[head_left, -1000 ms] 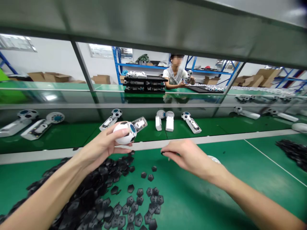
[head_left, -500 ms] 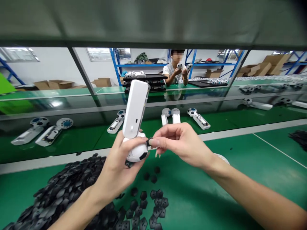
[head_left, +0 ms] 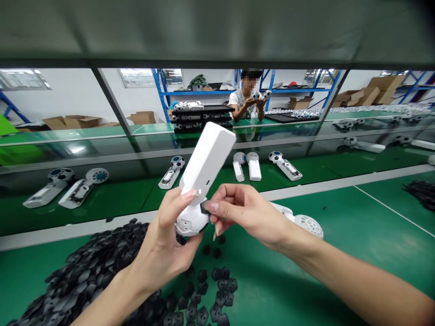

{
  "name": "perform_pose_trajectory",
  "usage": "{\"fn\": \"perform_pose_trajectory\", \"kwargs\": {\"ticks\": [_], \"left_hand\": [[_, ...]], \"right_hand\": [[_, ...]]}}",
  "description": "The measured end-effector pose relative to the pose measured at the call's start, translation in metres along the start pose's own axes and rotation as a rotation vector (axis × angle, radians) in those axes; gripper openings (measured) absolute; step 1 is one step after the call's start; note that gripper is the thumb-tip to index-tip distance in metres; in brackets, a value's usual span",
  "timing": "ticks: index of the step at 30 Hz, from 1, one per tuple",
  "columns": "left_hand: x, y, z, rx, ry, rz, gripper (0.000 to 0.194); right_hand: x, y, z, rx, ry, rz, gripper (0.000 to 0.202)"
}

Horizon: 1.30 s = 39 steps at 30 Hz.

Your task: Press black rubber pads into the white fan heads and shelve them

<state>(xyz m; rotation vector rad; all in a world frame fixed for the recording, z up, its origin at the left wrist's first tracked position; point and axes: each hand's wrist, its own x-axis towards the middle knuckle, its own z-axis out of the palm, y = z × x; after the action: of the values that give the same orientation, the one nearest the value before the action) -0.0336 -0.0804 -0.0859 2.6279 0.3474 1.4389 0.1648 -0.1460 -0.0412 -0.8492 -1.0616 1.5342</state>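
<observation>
My left hand [head_left: 170, 231] is closed round a white handheld fan [head_left: 210, 156] with a soccer-ball head [head_left: 193, 219]; its handle tilts up and to the right. Between thumb and fingers, my right hand [head_left: 238, 210] pinches a small black pentagon piece [head_left: 205, 207] against the right side of the ball. Below and left of my hands spreads a large heap of black pentagon pieces [head_left: 98, 262], with several loose ones [head_left: 222, 285] beside it. Partly behind my right forearm lies another white fan [head_left: 309, 225] with an openwork head.
Several white fans [head_left: 283, 166] lie on the green conveyor belt [head_left: 142, 194] beyond the bench edge. Across it, a person [head_left: 246, 99] holds ball-headed pieces beside stacked black trays [head_left: 204, 118]. Another black pile [head_left: 421, 192] sits far right. A grey shelf [head_left: 217, 31] hangs overhead.
The held fan has tilted further right, and my left thumb has moved up to the handle's base. My right hand has shifted slightly left and down, bringing the black piece against the ball.
</observation>
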Motion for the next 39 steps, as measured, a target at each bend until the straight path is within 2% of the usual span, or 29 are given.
{"fn": "perform_pose_trajectory", "kwargs": {"ticks": [6,11,17,26,28,31,34,39], "left_hand": [[-0.003,0.004,0.003,0.045,0.086,-0.062,0.092],[-0.003,0.008,-0.001,0.144,0.111,-0.037,0.073],[0.005,0.014,-0.008,0.104,-0.009,0.013,0.059],[0.001,0.020,-0.010,-0.101,-0.143,-0.165,0.064],[-0.003,0.020,-0.007,-0.129,-0.112,-0.190,0.051],[-0.009,0.020,-0.001,-0.137,0.034,-0.242,0.035],[-0.013,0.021,0.005,-0.154,0.149,-0.250,0.036],[-0.010,0.026,0.003,-0.108,0.205,-0.214,0.032]], "right_hand": [[-0.002,0.005,0.005,0.042,0.004,0.053,0.048],[0.000,0.011,0.011,0.080,0.030,0.065,0.048],[-0.002,0.015,0.009,0.059,0.050,0.116,0.048],[-0.001,0.024,0.003,0.072,0.045,0.151,0.052],[0.000,0.028,0.004,0.087,0.039,0.169,0.053],[0.000,0.034,0.009,0.139,0.035,0.206,0.056],[-0.001,0.040,0.015,0.169,0.055,0.254,0.058],[-0.002,0.043,0.017,0.208,0.016,0.330,0.059]]}}
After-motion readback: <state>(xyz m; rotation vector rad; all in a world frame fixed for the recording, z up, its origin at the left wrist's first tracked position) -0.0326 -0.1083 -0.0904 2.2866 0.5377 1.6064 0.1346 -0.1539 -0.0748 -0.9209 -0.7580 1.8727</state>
